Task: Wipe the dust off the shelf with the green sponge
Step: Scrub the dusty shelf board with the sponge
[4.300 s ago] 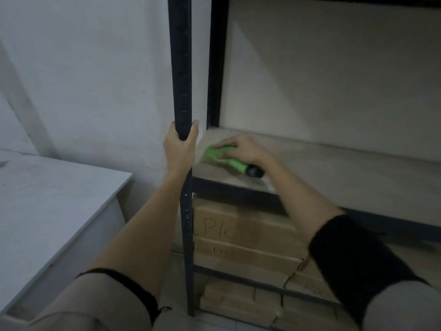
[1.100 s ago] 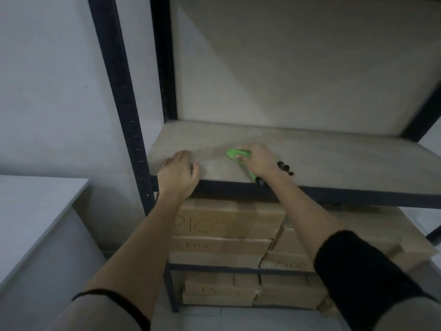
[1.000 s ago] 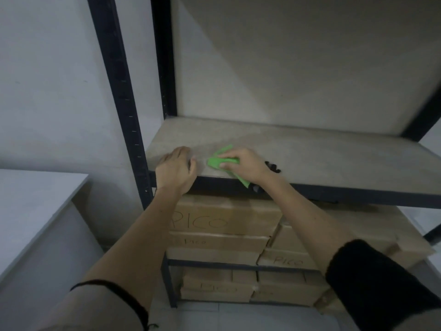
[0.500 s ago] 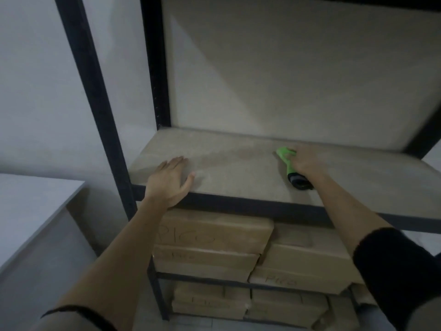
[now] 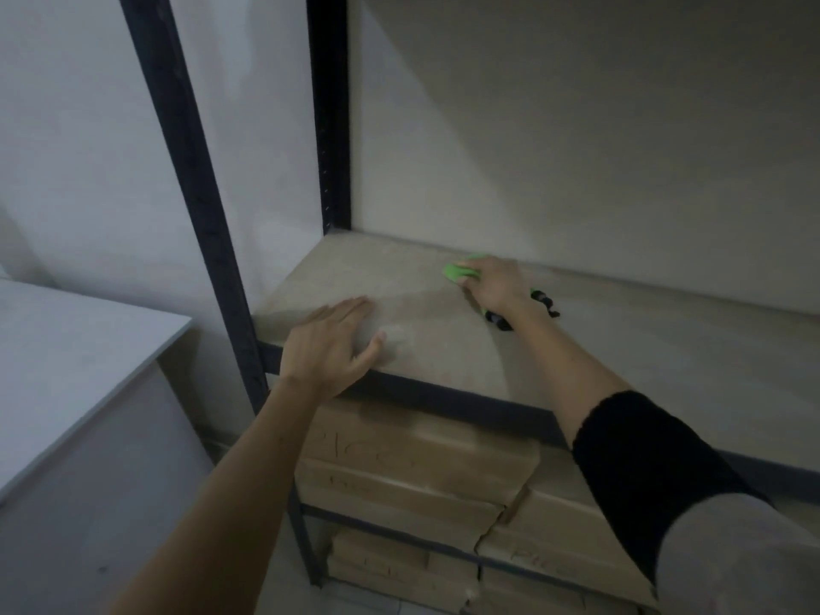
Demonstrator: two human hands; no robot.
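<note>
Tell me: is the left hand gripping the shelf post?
No, the left hand lies flat on the shelf board, fingers straight, beside the post.

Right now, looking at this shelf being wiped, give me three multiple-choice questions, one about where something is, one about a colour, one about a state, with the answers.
1. Where is the sponge?
A. on the grey table
B. on the shelf board near the back wall
C. on the cardboard boxes

2. What colour are the shelf's uprights?
A. black
B. white
C. red

3. How is the left hand?
A. gripping the front upright
B. hanging at the person's side
C. resting flat on the shelf board near its front edge

Answers:
1 B: the green sponge sits under the right hand far back on the shelf board.
2 A: the front upright is black against the pale wall.
3 C: the left hand lies on the board with its fingers straight, holding nothing.
</note>
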